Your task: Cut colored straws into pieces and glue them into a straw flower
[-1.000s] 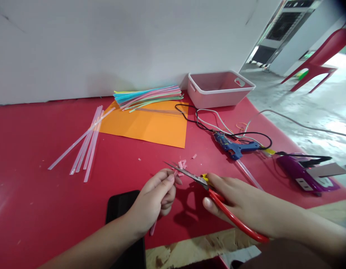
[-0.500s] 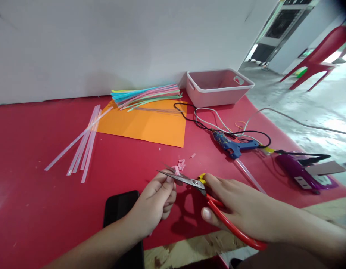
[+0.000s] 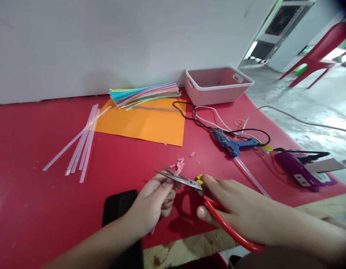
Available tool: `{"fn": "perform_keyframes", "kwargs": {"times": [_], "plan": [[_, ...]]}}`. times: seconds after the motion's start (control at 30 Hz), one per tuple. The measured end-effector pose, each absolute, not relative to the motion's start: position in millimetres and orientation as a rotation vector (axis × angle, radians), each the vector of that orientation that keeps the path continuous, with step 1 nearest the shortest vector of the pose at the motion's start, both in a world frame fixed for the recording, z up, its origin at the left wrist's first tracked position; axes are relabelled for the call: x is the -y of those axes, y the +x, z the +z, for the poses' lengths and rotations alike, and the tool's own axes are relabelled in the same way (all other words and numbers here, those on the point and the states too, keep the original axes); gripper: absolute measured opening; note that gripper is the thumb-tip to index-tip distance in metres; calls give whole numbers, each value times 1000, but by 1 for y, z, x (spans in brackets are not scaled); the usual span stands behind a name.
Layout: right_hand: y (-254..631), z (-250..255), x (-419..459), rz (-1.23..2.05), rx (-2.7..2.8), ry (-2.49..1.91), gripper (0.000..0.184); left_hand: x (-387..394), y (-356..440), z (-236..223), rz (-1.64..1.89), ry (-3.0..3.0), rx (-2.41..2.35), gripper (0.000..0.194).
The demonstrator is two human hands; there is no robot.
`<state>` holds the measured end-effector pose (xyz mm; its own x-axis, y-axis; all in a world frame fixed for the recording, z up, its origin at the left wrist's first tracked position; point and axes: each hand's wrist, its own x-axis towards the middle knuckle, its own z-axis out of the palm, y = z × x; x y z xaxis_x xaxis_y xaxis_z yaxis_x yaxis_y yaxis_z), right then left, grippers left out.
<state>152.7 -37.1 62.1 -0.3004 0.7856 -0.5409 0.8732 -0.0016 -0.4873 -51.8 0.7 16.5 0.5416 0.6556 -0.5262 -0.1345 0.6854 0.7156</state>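
My left hand [image 3: 157, 198] is closed round a thin pink straw [image 3: 153, 229], its lower end showing beneath the fist. In my right hand [image 3: 231, 201] is a pair of scissors [image 3: 193, 184] with red handles and a yellow wrap near the pivot. The blades are slightly parted and lie across the straw's top end, close to my left thumb and fingertips. Just beyond the blades, small cut pink pieces [image 3: 180, 164] lie in a loose heap on the red table [image 3: 128, 164], one piece a little apart. Most of the straw is hidden inside my left fist.
A black phone [image 3: 119, 207] lies under my left forearm. Clear glue sticks [image 3: 83, 145], an orange sheet [image 3: 150, 125] and a bundle of coloured sticks [image 3: 145, 95] are behind. At right are a pink basket [image 3: 217, 97], blue glue gun [image 3: 233, 145], cords and purple power strip [image 3: 304, 172].
The scissors have shifted slightly left and their blades now cross the straw at my left fingertips. The pink heap sits close against the blades. The view has drifted a little.
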Motion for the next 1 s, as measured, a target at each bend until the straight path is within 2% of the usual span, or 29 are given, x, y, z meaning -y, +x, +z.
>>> {"fn": "perform_keyframes", "kwargs": {"times": [0.67, 1.0], "plan": [[149, 64, 33, -1261, -2155, 1789, 45, -1, -55, 13, 587, 731, -800, 23], [161, 68, 32, -1259, -2156, 1862, 43, -1, -57, 13, 592, 732, -803, 25]]}}
